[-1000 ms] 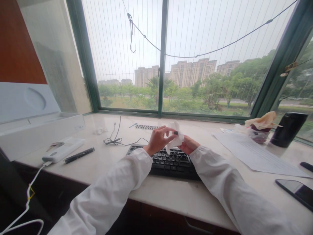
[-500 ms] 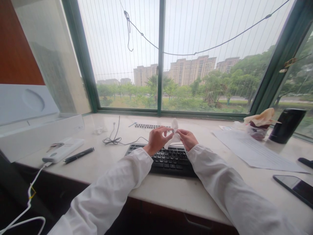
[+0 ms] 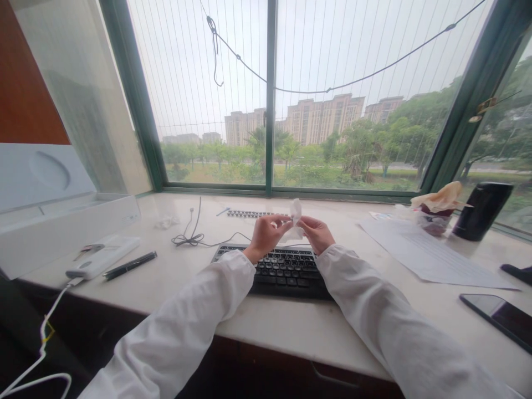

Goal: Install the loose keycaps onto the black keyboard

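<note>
Both hands meet above a black keyboard (image 3: 291,277) that lies near the desk's front edge. My left hand (image 3: 265,235) is closed, with thumb and forefinger pinching a small dark piece whose kind I cannot make out; it may touch the tissue. A white tissue (image 3: 296,208) is pinched between the thumb and fingers of my right hand (image 3: 318,233). The tissue sticks up between the two hands, with a loose part hanging below. Behind my left hand, small dark pieces (image 3: 249,213) like keycaps lie in rows, partly hidden.
A tied cable (image 3: 188,239), a pen (image 3: 130,266), a white power bank (image 3: 103,256) and an open white box (image 3: 75,221) are on the left. Paper sheets (image 3: 432,255), a black cylinder (image 3: 482,211) and a phone (image 3: 499,318) are on the right. A window stands behind.
My fingers have shifted slightly around the tissue, and its hanging part has changed shape. The whole view has moved a little. Both hands stay above the keyboard.
</note>
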### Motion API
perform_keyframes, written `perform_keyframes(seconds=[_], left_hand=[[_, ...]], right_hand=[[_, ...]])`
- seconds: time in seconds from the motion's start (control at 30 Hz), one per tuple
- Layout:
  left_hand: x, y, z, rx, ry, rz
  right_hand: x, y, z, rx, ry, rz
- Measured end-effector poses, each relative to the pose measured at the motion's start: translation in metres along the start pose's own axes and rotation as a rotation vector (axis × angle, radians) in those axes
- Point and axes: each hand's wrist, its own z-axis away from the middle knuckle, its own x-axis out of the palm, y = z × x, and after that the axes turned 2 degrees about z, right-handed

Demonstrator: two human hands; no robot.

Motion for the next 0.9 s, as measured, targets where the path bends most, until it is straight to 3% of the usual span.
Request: perform_keyframes(seconds=[0.07,0.2,0.3,0.43,0.6,0.9], left_hand=[[0.000,-0.001,-0.002,-0.111,-0.055,0.103],[-0.003,0.000,-0.004,-0.458,-0.205,0.355],[-0.006,0.000,-0.005,-0.608,-0.300,0.526],[-0.008,0.000,-0.007,-0.705,-0.378,0.695],[-0.009,0.000,-0.008,-0.784,-0.386,0.804],[-0.013,-0.001,-0.010,-0.830,-0.443,0.883]], right_hand=[[-0.001,-0.002,0.000,0.001,-0.017,0.024],[-0.002,-0.012,0.003,-0.038,-0.085,0.074],[-0.002,-0.016,0.004,-0.086,-0.094,0.119],[-0.003,-0.012,0.002,-0.134,-0.048,0.148],[-0.002,-0.009,0.001,-0.230,0.000,0.121],[-0.002,-0.011,0.002,-0.147,-0.064,0.099]])
